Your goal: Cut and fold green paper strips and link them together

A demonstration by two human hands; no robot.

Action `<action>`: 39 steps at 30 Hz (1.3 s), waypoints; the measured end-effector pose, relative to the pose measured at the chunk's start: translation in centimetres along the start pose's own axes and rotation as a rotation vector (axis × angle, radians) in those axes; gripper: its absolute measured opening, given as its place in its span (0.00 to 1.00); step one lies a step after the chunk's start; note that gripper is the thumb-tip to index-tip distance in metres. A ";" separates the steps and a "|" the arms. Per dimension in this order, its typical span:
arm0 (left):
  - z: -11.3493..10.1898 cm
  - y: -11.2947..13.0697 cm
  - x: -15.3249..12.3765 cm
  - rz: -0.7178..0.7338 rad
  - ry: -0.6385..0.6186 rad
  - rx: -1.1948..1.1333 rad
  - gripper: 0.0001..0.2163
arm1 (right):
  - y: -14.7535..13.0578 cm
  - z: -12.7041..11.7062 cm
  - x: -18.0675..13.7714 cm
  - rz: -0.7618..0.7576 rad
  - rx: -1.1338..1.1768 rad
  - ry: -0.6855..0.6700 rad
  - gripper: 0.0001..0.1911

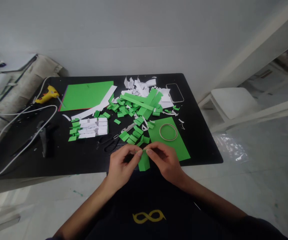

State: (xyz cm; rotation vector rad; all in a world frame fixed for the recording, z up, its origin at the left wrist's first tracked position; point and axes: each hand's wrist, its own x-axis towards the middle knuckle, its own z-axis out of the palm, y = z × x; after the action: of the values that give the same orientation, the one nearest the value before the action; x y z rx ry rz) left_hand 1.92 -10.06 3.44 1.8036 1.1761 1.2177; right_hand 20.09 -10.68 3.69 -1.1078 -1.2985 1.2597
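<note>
My left hand (121, 164) and my right hand (164, 160) meet at the near edge of a black table (88, 160). Together they pinch the top of a folded green paper piece (144, 161), which hangs down between them. The fingers of both hands are closed on it. Just beyond my hands lie small green paper pieces (133, 135) and black scissors (113, 140). A roll of tape (168, 132) rests on a green sheet (174, 143) by my right hand.
A large green sheet (86, 95), white strips (93, 127) and a pile of green and white scraps (141, 100) cover the table's middle. A yellow glue gun (47, 94) with white cable (13, 140) lies left. A phone (175, 92) lies far right. A white stool (230, 101) stands beside the table.
</note>
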 end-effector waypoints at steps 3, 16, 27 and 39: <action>0.1 0.0 0.0 -0.001 -0.001 -0.011 0.03 | 0.1 0.0 0.0 0.001 -0.001 0.010 0.06; -0.5 -0.2 0.1 -0.003 0.004 0.009 0.03 | 0.1 -0.1 0.2 -0.002 -0.055 0.076 0.07; -0.1 -0.6 -0.2 -0.002 -0.028 0.016 0.05 | 0.4 -0.6 0.2 -0.008 -0.126 -0.027 0.05; -0.7 -0.6 0.2 0.006 -0.084 0.025 0.06 | -0.3 -2.6 0.6 0.005 -0.161 -0.131 0.04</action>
State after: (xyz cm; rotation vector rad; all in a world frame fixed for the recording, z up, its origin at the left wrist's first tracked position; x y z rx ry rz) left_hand 1.09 -9.63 3.27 1.8598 1.1440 1.1234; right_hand 22.61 -9.81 4.04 -1.1571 -1.5181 1.2661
